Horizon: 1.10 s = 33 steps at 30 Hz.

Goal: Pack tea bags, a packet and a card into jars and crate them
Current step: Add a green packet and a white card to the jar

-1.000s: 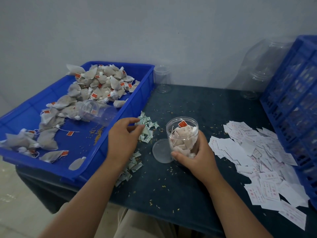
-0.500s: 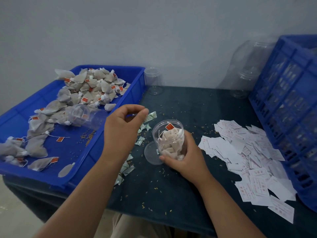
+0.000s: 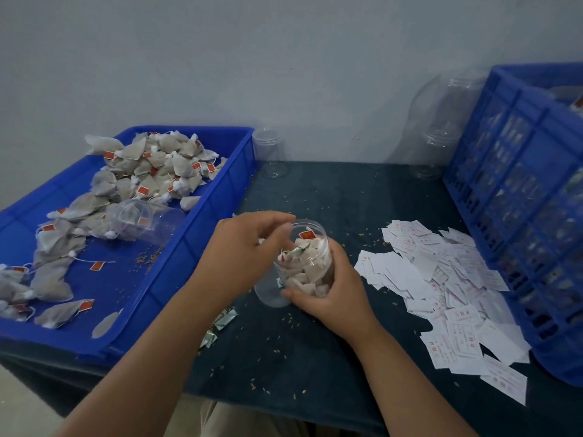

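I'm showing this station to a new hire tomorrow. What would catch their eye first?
Centre stage: the clear jar stuffed with tea bags, gripped by the right hand with the left hand at its mouth. Then the blue tray heaped with more on the left, and the white cards spilled beside the blue crate on the right.

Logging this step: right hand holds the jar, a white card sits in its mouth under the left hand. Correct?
Not a card: the head view shows a green packet at the mouth of the jar, under the left hand; right hand holds it.
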{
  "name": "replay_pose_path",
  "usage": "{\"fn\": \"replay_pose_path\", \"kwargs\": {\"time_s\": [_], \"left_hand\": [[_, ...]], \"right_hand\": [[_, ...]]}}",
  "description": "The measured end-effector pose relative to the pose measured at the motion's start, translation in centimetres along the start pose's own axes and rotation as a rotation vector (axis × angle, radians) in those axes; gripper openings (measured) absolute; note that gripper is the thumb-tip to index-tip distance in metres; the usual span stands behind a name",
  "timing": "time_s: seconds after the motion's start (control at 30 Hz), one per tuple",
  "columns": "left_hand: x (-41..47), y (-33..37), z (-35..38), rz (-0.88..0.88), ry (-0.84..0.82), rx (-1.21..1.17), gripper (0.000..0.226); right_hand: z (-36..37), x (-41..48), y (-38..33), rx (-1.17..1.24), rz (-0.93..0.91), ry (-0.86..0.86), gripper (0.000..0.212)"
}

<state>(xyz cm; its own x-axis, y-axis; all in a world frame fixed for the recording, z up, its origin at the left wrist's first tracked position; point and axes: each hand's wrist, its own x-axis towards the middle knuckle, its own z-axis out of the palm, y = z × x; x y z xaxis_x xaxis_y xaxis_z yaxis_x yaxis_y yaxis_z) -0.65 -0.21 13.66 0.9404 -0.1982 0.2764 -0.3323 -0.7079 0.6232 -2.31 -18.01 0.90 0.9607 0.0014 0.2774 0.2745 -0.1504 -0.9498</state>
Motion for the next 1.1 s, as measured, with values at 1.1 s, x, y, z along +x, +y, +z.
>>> {"fn": "replay_pose_path", "kwargs": {"time_s": [1.1], "left_hand": [[2.9,-0.1,16.8,0.434,-0.407,0.139,0.037]], "right_hand": [[-7.5,2.6,1.1,-0.063,-0.054,0.777,0.082]]}}
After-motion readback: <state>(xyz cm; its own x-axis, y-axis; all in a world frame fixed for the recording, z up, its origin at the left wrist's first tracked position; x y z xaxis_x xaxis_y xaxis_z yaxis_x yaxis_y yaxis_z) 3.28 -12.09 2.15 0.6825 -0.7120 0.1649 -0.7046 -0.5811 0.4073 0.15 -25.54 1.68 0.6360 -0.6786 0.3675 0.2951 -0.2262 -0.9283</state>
